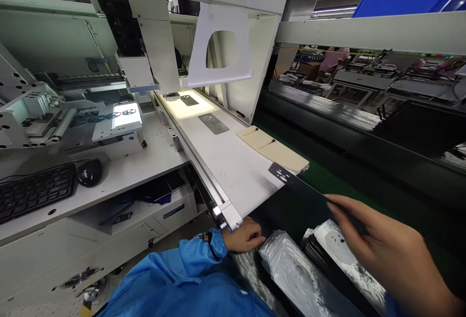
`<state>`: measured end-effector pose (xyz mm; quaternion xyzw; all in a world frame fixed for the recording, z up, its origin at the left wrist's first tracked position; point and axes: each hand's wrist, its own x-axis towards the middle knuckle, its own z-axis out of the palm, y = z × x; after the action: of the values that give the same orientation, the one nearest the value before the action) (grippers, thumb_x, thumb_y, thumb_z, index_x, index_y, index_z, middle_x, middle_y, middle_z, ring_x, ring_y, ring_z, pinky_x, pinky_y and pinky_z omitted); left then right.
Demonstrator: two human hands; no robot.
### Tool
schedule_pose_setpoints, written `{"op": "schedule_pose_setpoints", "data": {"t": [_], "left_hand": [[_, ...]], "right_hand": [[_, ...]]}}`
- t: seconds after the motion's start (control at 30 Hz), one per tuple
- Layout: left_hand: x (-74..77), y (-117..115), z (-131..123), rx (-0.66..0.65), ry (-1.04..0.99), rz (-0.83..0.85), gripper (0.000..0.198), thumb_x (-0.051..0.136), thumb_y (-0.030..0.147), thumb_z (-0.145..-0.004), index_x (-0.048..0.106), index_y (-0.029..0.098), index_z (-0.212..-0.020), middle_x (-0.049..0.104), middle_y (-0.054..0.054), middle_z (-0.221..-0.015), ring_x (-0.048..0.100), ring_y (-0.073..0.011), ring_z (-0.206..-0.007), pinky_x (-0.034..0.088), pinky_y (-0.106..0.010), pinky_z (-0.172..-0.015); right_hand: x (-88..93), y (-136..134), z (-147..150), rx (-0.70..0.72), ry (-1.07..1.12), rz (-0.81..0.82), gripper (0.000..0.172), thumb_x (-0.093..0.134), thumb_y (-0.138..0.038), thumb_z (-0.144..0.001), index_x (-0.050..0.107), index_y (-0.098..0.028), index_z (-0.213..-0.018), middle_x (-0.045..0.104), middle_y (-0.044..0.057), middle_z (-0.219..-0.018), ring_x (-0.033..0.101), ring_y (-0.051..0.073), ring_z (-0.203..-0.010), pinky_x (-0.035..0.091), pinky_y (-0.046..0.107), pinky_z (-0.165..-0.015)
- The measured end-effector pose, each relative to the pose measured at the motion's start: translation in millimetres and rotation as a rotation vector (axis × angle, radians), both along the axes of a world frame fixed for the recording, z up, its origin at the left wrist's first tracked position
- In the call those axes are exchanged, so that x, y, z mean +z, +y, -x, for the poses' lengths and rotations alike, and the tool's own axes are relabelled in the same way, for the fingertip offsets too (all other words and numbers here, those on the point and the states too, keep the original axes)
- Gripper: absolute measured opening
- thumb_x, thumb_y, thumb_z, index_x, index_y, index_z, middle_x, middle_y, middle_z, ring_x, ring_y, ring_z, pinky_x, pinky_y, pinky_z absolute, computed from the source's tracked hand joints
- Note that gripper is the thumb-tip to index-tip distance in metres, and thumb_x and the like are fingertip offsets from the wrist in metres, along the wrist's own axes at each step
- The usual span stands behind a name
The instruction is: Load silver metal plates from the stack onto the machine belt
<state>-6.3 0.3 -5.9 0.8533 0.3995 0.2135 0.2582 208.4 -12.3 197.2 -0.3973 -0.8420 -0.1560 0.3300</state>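
Note:
My right hand (pixel 391 246) pinches the near end of a thin dark panel (pixel 304 184) between thumb and fingers. The panel's far end, pierced with round holes, reaches over the near end of the white conveyor belt (pixel 242 174). Loosely curled, my left hand (pixel 244 235) rests by the belt's end, with nothing seen in it. Its fingertips are close to a plastic-wrapped pack (pixel 291 268). Beneath my right hand stands a second wrapped pack (pixel 337 244) beside a stack of dark panels (pixel 318 254). Another dark panel (pixel 214 124) lies flat on the belt.
Farther along, a panel (pixel 189 100) sits on the lit part of the belt under the machine head. A cream side board (pixel 273 148) flanks the belt on the right. The metal rail end (pixel 231 215) juts beside my left wrist. A keyboard (pixel 40 188) and mouse (pixel 89 172) are left.

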Motion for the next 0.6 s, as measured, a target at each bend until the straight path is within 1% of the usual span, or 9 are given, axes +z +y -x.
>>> {"op": "schedule_pose_setpoints", "data": {"t": [0.07,0.17,0.23,0.3,0.37,0.5,0.6], "left_hand": [[-0.6,0.6,-0.1,0.0,0.006,-0.004,0.017,0.062,0.028,-0.087,0.059,0.018,-0.073,0.059,0.003,-0.061,0.06,-0.0125,-0.065,0.047,-0.026,-0.074],[-1.2,1.3,0.5,-0.002,0.013,-0.007,0.017,0.061,0.029,-0.087,0.061,0.018,-0.073,0.061,0.002,-0.062,0.06,-0.0132,-0.067,0.047,-0.026,-0.074],[-1.1,1.3,1.1,-0.004,0.017,-0.009,0.019,0.061,0.029,-0.087,0.062,0.018,-0.073,0.062,0.0,-0.064,0.061,-0.0138,-0.068,0.047,-0.026,-0.074],[-0.4,0.9,1.8,-0.005,0.018,-0.011,0.02,0.06,0.03,-0.088,0.062,0.017,-0.073,0.065,-0.001,-0.067,0.061,-0.0145,-0.069,0.047,-0.027,-0.073],[0.8,-0.1,2.4,-0.004,0.016,-0.015,0.02,0.059,0.03,-0.088,0.063,0.017,-0.073,0.067,-0.003,-0.07,0.062,-0.0156,-0.07,0.048,-0.027,-0.072],[4.7,-2.6,3.2,0.003,0.001,-0.025,0.02,0.057,0.03,-0.087,0.065,0.017,-0.074,0.07,-0.005,-0.074,0.063,-0.0178,-0.072,0.048,-0.029,-0.071],[7.7,-3.9,3.4,0.013,-0.01,-0.02,0.02,0.057,0.03,-0.087,0.065,0.018,-0.073,0.071,-0.005,-0.074,0.063,-0.0174,-0.071,0.048,-0.029,-0.069]], "right_hand": [[1.1,13.7,16.4,0.062,0.009,-0.023,0.022,0.044,-0.028,-0.101,0.063,-0.021,-0.11,0.072,0.003,-0.087,0.068,0.016,-0.066,0.057,0.025,-0.059],[-5.0,28.0,32.5,0.08,-0.048,-0.095,0.025,0.042,-0.019,-0.099,0.062,-0.016,-0.114,0.071,0.006,-0.091,0.069,0.019,-0.071,0.058,0.03,-0.063],[-11.2,31.8,42.0,0.09,-0.113,-0.157,0.03,0.039,-0.01,-0.095,0.06,-0.011,-0.117,0.071,0.009,-0.096,0.069,0.021,-0.079,0.058,0.031,-0.069],[-18.3,31.0,51.8,0.102,-0.2,-0.194,0.038,0.034,-0.001,-0.09,0.058,-0.006,-0.119,0.069,0.014,-0.104,0.067,0.023,-0.091,0.058,0.033,-0.078],[-26.5,27.3,60.8,0.097,-0.291,-0.193,0.043,0.031,0.003,-0.087,0.058,-0.003,-0.119,0.067,0.018,-0.11,0.065,0.025,-0.1,0.057,0.035,-0.085],[-43.9,19.9,72.2,0.092,-0.371,-0.161,0.046,0.03,0.005,-0.083,0.062,0.0,-0.115,0.066,0.019,-0.113,0.064,0.027,-0.105,0.059,0.036,-0.084],[-53.3,19.1,75.9,0.123,-0.384,-0.067,0.045,0.033,0.003,-0.084,0.063,-0.002,-0.118,0.063,0.019,-0.12,0.061,0.029,-0.11,0.058,0.038,-0.088]]}}
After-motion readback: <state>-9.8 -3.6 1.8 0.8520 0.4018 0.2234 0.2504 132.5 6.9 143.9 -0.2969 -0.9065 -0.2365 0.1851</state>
